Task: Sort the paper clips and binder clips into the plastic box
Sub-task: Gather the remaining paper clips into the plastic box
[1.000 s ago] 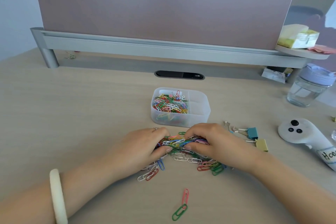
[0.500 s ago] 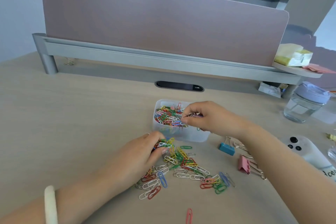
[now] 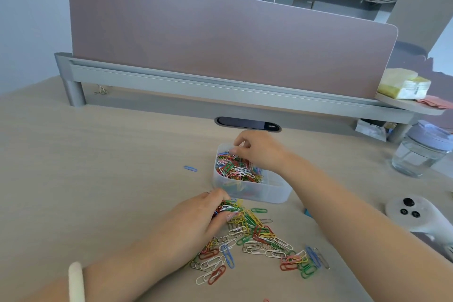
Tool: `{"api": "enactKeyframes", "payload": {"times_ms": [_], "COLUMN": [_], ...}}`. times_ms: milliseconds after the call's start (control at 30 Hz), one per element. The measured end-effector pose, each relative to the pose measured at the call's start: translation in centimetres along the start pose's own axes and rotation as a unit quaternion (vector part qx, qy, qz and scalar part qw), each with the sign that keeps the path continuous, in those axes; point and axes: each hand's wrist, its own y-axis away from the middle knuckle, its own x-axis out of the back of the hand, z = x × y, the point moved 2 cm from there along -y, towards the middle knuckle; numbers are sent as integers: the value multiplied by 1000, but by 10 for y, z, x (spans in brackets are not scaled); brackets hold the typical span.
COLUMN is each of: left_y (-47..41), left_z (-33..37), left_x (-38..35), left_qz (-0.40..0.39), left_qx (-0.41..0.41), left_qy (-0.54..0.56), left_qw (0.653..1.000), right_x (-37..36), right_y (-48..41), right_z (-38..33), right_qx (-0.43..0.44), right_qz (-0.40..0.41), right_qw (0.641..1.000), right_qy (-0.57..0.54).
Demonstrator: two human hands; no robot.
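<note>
A clear plastic box point(image 3: 277, 191) stands mid-table, its left compartment heaped with coloured paper clips point(image 3: 235, 169). My right hand point(image 3: 259, 149) hovers over that compartment, fingers curled on a few clips just above the heap. In front of the box lies a loose pile of paper clips point(image 3: 262, 235). My left hand point(image 3: 196, 216) rests on the pile's left end, fingers closed on a bunch of clips. One blue clip point(image 3: 190, 168) lies alone left of the box. A blue binder clip point(image 3: 307, 213) peeks out behind my right forearm; the other binder clips are hidden.
A white controller point(image 3: 411, 213) lies at the right, with a lidded glass jar point(image 3: 421, 152) behind it. The pink desk divider point(image 3: 220, 39) on its grey rail closes the far side, above a cable slot point(image 3: 247, 124). A side shelf holds a yellow pack point(image 3: 404, 83).
My right hand left the pile and carried clips up over the box's left compartment. My left hand stayed on the pile, gathering clips. The view tilted upward.
</note>
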Motion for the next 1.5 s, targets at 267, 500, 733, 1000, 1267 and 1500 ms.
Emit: {"api": "enactKeyframes", "payload": {"times_ms": [267, 500, 733, 1000, 1267, 1500], "left_y": [-3, -16, -89, -122, -114, -97], "left_z": [-1, 10, 16, 13, 18, 9], "left_x": [0, 12, 31, 12, 19, 25], "left_qz": [11, 44, 67, -117, -86, -93], "left_qx": [1, 9, 24, -47, -54, -33], "left_qy": [13, 27, -17, -105, -73, 14], "left_qw": [1000, 999, 997, 986, 992, 995], "right_x": [14, 9, 10, -21, -27, -27], "right_y": [47, 73, 99, 143, 144, 146], "right_z": [2, 10, 7, 13, 30, 32], "right_qx": [53, 89, 112, 238, 190, 186], "right_qz": [11, 49, 118, 17, 30, 32], "right_qw": [998, 995, 983, 970, 976, 974], "right_qy": [-18, -18, -89, -53, -106, -124]}}
